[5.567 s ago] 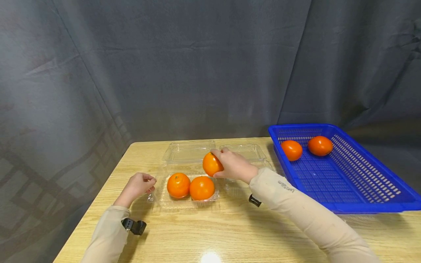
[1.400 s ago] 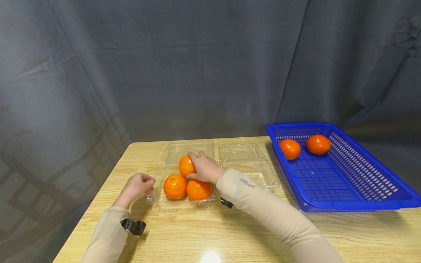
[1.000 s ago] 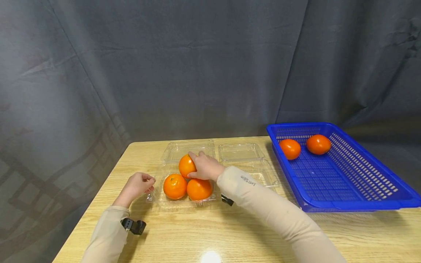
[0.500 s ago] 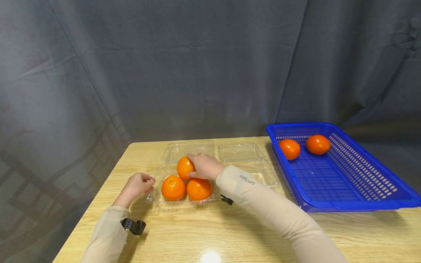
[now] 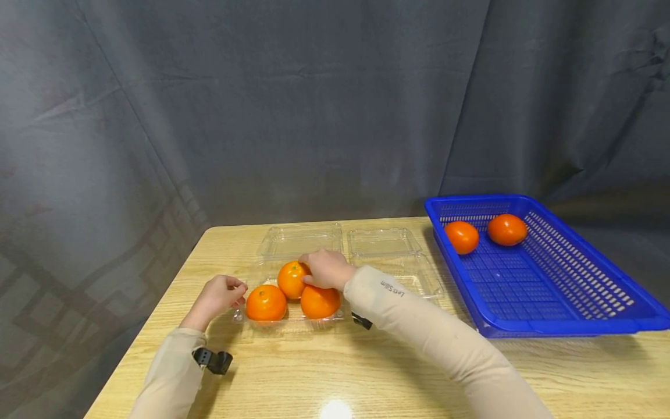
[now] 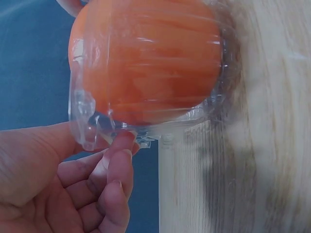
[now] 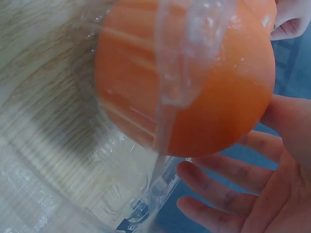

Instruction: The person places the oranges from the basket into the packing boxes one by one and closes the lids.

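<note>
My left hand (image 5: 217,298) pinches the left rim of a clear plastic clamshell container (image 5: 294,327); in the left wrist view thumb and forefinger meet at its corner (image 6: 83,127). Inside are a left orange (image 5: 266,304), a right orange (image 5: 320,302) and a rear orange (image 5: 291,280) wedged between them. My right hand (image 5: 328,269) grips the rear orange from its right side, thumb in front and fingers behind. The right wrist view has the right orange (image 7: 228,87) large behind the clear wall, with the fingers (image 7: 218,189) curving past it.
A second clear clamshell (image 5: 384,243) lies unfolded to the right, partly behind the right arm. Farther right, a blue perforated basket (image 5: 523,285) holds two smooth reddish-orange fruits (image 5: 508,230). A dark curtain (image 5: 324,116) hangs behind the wooden table (image 5: 282,372).
My right hand carried the third orange left from over the container's right end, then lowered it between the other two. The left orange shifted left. My left hand stayed in place.
</note>
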Available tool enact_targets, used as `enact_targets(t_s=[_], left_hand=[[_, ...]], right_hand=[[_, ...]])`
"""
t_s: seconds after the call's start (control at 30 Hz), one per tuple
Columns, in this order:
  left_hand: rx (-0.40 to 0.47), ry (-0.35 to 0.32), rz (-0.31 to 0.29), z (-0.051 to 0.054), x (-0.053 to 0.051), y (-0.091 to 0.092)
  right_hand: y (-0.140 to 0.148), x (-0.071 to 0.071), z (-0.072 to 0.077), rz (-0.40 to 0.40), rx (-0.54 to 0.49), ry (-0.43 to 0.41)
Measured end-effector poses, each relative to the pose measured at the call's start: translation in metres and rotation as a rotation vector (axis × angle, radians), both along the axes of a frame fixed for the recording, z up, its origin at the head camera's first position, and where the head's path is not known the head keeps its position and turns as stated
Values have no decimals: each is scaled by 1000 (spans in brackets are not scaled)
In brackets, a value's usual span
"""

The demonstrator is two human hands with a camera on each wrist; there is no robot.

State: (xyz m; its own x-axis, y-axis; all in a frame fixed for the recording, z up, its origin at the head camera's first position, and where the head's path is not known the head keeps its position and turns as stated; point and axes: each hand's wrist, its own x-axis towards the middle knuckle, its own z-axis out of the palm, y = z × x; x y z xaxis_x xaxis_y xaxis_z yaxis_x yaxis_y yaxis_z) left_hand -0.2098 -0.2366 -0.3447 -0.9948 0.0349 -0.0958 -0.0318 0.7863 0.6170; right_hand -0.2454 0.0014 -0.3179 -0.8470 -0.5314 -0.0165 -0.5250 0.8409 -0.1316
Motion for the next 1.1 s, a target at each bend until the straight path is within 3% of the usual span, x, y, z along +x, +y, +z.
enact_targets(t_s=[0.3,0.57,0.77,0.93,1.1], left_hand=[[-13,-5,-4,0,-1,-1],[-74,-24,-65,4,-5,-2],[-132,-63,-129,13,-7,-1],[-218,-107,-162,23,-12,2],[-314,-49,-176,35,-22,8]], right_hand=[[0,0,-1,3,-3,-21],[3,-3,-2,24,10,-56],[10,-8,4,-2,-20,-132],[22,-18,12,-6,-74,-144],[34,-30,16,-20,-130,-168]])
